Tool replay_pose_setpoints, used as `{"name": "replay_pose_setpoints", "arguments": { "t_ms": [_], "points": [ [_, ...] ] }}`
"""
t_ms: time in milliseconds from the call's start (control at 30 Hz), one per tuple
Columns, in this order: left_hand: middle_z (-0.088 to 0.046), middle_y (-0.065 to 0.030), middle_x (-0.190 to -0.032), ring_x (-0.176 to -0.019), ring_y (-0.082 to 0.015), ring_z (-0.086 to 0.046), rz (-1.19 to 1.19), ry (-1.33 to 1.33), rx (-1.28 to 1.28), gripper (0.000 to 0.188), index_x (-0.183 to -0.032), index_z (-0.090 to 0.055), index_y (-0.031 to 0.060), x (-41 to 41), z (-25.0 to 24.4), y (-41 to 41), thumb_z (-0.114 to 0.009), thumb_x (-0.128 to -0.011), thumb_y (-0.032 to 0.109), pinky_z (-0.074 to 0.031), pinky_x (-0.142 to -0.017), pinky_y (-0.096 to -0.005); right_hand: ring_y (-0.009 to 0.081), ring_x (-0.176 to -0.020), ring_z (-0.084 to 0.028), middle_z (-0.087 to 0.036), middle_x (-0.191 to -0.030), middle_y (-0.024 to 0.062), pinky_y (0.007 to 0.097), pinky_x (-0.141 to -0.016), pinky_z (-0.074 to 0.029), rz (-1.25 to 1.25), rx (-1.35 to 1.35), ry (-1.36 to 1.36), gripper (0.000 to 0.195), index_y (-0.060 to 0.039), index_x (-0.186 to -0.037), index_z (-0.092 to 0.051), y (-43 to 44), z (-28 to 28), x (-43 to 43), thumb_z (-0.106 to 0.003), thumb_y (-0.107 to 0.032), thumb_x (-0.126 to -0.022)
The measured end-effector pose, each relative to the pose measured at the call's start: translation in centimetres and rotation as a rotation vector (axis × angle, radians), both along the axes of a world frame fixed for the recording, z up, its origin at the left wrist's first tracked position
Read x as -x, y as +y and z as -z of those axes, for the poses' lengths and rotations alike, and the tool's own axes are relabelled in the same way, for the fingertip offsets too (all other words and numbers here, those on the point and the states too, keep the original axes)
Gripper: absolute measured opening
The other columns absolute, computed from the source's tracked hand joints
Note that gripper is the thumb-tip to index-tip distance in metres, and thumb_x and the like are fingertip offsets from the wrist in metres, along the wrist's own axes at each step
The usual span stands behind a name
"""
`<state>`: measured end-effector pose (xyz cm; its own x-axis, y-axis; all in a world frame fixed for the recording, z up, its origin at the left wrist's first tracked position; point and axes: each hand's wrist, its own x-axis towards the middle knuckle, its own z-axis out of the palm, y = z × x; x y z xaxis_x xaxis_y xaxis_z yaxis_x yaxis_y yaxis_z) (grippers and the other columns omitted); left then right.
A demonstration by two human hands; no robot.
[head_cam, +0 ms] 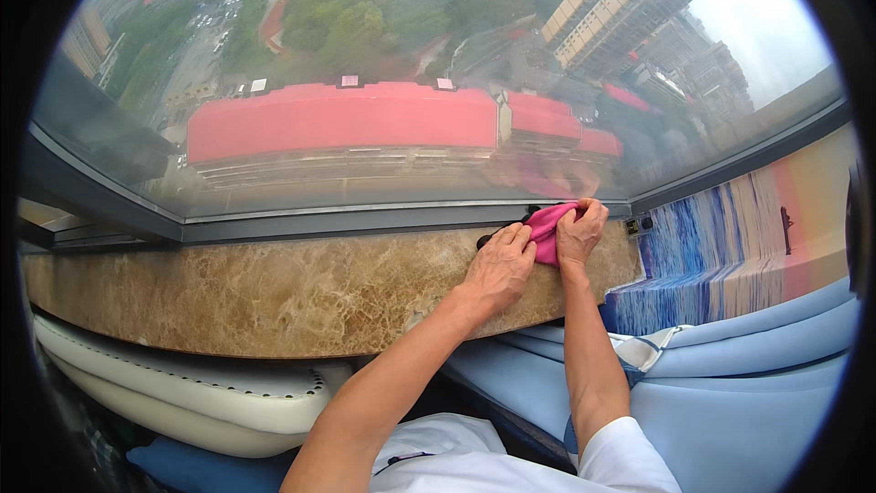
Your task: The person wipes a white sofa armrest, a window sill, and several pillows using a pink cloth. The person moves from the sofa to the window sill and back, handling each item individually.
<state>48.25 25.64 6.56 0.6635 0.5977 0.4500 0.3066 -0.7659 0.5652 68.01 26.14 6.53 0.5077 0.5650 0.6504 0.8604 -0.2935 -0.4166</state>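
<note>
A bright pink cloth (546,233) is bunched on the brown marble windowsill (308,287), against the grey window frame (356,218). The fingers of my right hand (582,229) are curled around its right side. My left hand (501,263) lies palm down at the cloth's left edge, its fingers over a small black object (483,242). Only bits of that object show, beside the fingertips and behind the cloth, so its kind is unclear.
Behind the sill rises a large window pane (410,178), with red roofs far below. A cream padded seat with studs (205,390) stands front left, light-blue cushions (739,397) front right. A sea-patterned panel (725,246) and a small black fitting (638,225) are at the right.
</note>
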Motion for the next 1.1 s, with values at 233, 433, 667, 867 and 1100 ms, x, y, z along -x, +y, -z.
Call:
{"name": "replay_pose_setpoints", "arguments": {
  "t_ms": [233, 433, 667, 867, 1100],
  "points": [
    [-0.061, -0.0203, -0.132, -0.128, -0.0351, -0.054, -0.133, -0.009, -0.009, 0.035, -0.115, -0.066, -0.0076, 6.5, 0.1, 0.3, -0.059, -0.083, 0.002, -0.044, -0.109, -0.0438, 0.0374, -0.102, -0.052, -0.055, -0.101, 0.0184, 0.0474, -0.092, -0.043, -0.084, 0.043, -0.022, 0.021, -0.0003, -0.097, -0.056, 0.5, 0.3, 8.5, -0.064, -0.007, -0.079],
    [-0.063, -0.0188, -0.128, -0.125, -0.0342, -0.057, -0.397, 0.034, -0.070, 0.035, -0.114, -0.068, -0.0059, 17.2, -0.5, -0.3, -0.057, -0.080, -0.003, -0.047, -0.106, -0.0419, 0.0378, -0.107, -0.051, -0.055, -0.109, 0.0183, 0.0476, -0.096, -0.042, -0.351, 0.118, -0.057, 0.029, -0.0005, -0.106, -0.059, 0.4, -0.6, 19.5, -0.068, -0.010, -0.081],
    [-0.066, -0.0177, -0.125, -0.122, -0.0348, -0.059, -0.658, 0.068, -0.101, 0.033, -0.112, -0.071, -0.0038, 26.7, -0.5, -1.9, -0.057, -0.082, -0.002, -0.049, -0.103, -0.0431, 0.0423, -0.123, -0.047, -0.051, -0.128, 0.0249, 0.0529, -0.107, -0.038, -0.652, 0.204, -0.083, 0.053, 0.0039, -0.126, -0.057, 0.4, -0.7, 29.2, -0.072, -0.021, -0.082],
    [-0.063, -0.0202, -0.128, -0.125, -0.0377, -0.055, -0.778, 0.056, -0.110, 0.029, -0.115, -0.067, -0.0054, 28.6, 0.1, -5.5, -0.060, -0.088, 0.001, -0.046, -0.106, -0.0438, 0.0429, -0.134, -0.042, -0.047, -0.143, 0.0268, 0.0513, -0.115, -0.031, -0.813, 0.220, -0.208, 0.057, 0.0046, -0.137, -0.051, 0.7, 1.0, 32.6, -0.064, -0.019, -0.088],
    [-0.056, -0.0243, -0.136, -0.132, -0.0402, -0.048, -0.802, 0.092, -0.092, 0.041, -0.122, -0.064, -0.0046, 26.9, -0.1, -7.7, -0.070, -0.084, 0.011, -0.041, -0.111, -0.0469, 0.0410, -0.135, -0.044, -0.050, -0.145, 0.0238, 0.0505, -0.116, -0.032, -0.793, 0.231, -0.275, 0.054, 0.0015, -0.138, -0.053, 1.4, 1.9, 32.3, -0.060, -0.022, -0.090]
  ]
}}
